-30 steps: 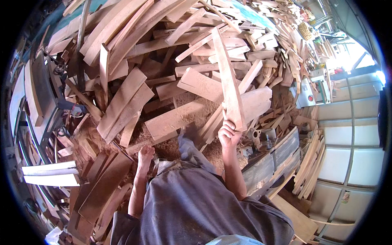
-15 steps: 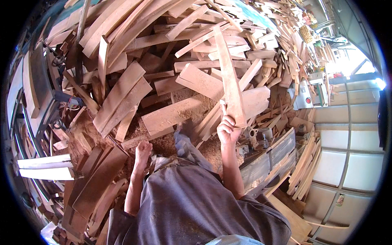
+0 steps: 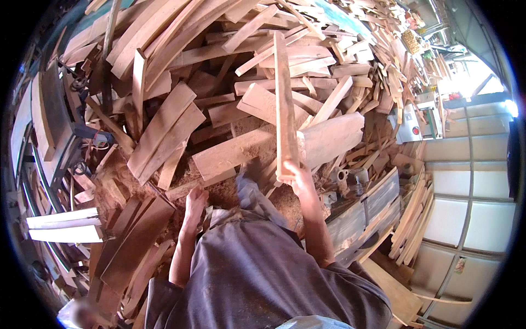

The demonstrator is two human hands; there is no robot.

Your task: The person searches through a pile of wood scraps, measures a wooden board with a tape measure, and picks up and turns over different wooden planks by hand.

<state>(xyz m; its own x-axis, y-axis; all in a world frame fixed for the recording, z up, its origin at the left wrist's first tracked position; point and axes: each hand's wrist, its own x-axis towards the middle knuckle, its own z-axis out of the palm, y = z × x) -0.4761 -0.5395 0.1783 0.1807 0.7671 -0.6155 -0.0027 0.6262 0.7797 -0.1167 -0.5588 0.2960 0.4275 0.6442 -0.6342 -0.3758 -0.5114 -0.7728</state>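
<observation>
My right hand (image 3: 297,179) grips the near end of a long, narrow wooden board (image 3: 284,104), its thumb lying on the wood. The board points away from me over the wood pile, with a narrow side turned up. My left hand (image 3: 196,198) hangs to the left with its fingers curled in, and nothing shows in it. Just beyond the left hand lies a wide plank (image 3: 233,153) dusted with sawdust. A pale board with a broken end (image 3: 334,140) rests to the right of the held one.
A heap of loose wooden boards (image 3: 159,49) fills the far side. Two planks (image 3: 164,131) lean at the left, near dark boards (image 3: 134,241). Sawdust (image 3: 219,189) covers the ground. On the right are a grey metal-looking panel (image 3: 364,211), stacked strips (image 3: 413,219) and a panelled wall (image 3: 455,214).
The board in my right hand has swung left and turned from its broad face toward a narrow side. My right hand has moved slightly left and nearer. My left hand has barely moved.
</observation>
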